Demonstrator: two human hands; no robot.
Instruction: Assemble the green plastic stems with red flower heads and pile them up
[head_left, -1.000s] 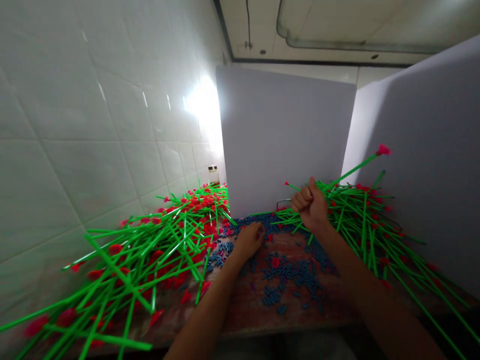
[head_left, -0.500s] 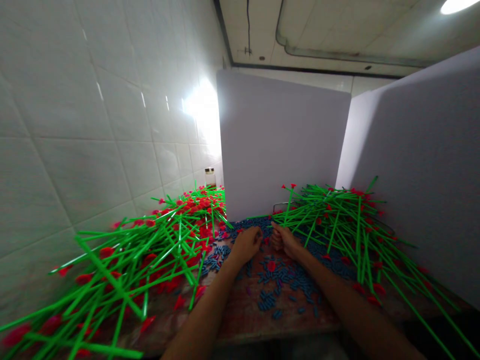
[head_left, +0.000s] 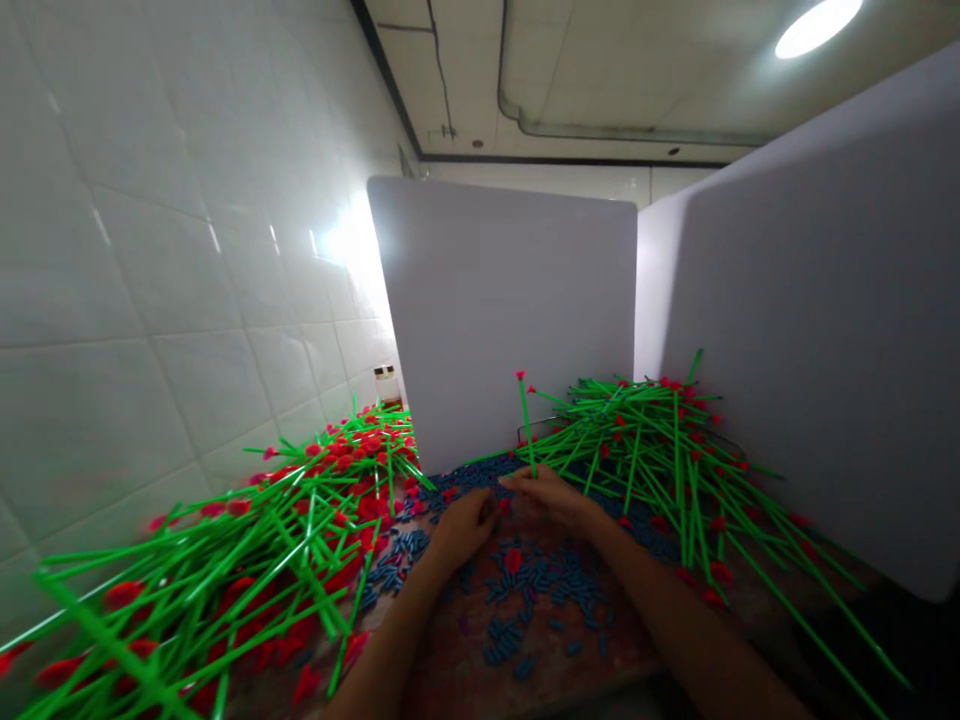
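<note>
My right hand (head_left: 551,497) is closed, with the thumb side turned towards the left hand. A thin green stick with a red cup-shaped tip (head_left: 526,425) rises from its fingers and leans slightly left. Close by on the left, my left hand (head_left: 463,522) has its fingers curled together; whatever they pinch, if anything, is hidden. The two hands are a small gap apart above the table. Under and in front of them lie many small blue cylindrical pieces (head_left: 577,590), with a red cup-shaped piece (head_left: 513,560) among them.
A large pile of green sticks with red tips (head_left: 300,560) spreads along the tiled wall (head_left: 187,390). Another heap of green sticks (head_left: 645,425) lies right. Pale panels (head_left: 510,310) stand behind and to the right. A dark-lidded jar (head_left: 387,387) stands back left.
The camera view has swung to the right. The green stick at my right hand has tipped from leaning right to leaning left. My hands remain close together, with the right hand turned slightly.
</note>
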